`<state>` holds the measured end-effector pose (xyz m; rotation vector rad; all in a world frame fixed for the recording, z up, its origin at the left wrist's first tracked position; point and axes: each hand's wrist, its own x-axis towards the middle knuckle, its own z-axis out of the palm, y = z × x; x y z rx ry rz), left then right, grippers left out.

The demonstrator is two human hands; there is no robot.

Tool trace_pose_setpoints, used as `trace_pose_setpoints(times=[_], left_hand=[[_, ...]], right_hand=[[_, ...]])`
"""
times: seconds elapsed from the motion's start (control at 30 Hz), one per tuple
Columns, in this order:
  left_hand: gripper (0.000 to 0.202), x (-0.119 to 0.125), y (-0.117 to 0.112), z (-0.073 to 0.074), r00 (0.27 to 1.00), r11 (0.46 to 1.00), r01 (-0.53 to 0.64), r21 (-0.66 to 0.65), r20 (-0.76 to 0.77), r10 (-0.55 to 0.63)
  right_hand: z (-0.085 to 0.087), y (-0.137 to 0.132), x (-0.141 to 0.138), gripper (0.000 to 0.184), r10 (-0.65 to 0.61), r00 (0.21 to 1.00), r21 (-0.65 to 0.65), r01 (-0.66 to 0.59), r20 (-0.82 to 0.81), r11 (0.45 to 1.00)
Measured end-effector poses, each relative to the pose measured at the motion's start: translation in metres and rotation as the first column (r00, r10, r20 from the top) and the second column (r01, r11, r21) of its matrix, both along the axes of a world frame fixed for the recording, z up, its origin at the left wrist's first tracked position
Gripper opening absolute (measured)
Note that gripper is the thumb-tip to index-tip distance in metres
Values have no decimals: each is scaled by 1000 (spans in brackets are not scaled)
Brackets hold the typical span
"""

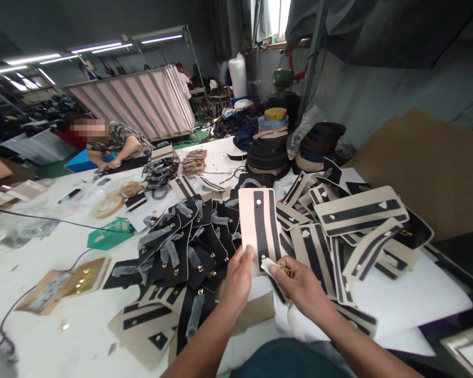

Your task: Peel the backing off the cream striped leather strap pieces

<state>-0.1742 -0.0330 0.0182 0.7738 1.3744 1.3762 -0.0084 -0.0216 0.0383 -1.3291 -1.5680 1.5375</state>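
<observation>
My left hand [238, 275] grips the lower left edge of a flat beige panel [246, 215] with dark stripes and holds it up over the worktable. White spots show near the top and bottom of its middle stripe. At its lower edge, my right hand [299, 283] pinches a small white piece [267, 264] against or just in front of the stripe. Some gold-coloured bits [287, 271] show between the curled fingers of that hand. Left of the panel lies a heap of black pieces [189, 236] with gold fittings and clear wrapping. Similar striped panels [360, 210] are piled on the right.
A box of gold parts [82, 278], a green container [110, 234] and a dark cable [63, 216] are on the white table [82, 341]. Rolls of strap [268, 147] stand at the back. Across the table, a person [118, 139] leans over work. Brown board [425, 173] rises at right.
</observation>
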Motion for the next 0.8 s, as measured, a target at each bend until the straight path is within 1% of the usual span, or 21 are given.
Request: trace_pose_setpoints(times=[0.1,0.17,0.33,0.43,0.53,0.6,0.67,0.73,0.8], left_hand=[[51,6,-10,8,997,997,74,19,-30,-73],[51,8,-16,10,995,995,95,18,-21,-95],[45,13,-25,5,997,998,62,-21,46,-61],[44,16,-27,3,993,998,53,-34,111,-49],[44,20,-27,3,985,998,34,-50,171,-25],[41,24,-27,0,986,997,8,-76,168,5],[37,26,-27,-5,990,993,-40,-110,129,55],[37,27,-29,-16,988,985,-96,-143,103,111],[39,28,-34,-30,981,977,-125,-172,125,148]], right_hand=[[-3,-2,-1,49,-17,998,33,15,61,999],[-4,-4,-1,48,-38,997,50,34,71,998],[-2,-12,2,46,-43,998,45,41,50,998],[1,-15,4,46,-42,998,50,40,49,998],[-1,-17,5,46,-34,997,50,31,71,998],[-6,-18,4,46,-25,995,55,19,100,998],[-15,-21,2,45,-16,989,79,4,146,997],[-29,-24,0,44,-12,974,135,-19,227,991],[-44,-28,-2,42,1,945,198,-70,327,978]])
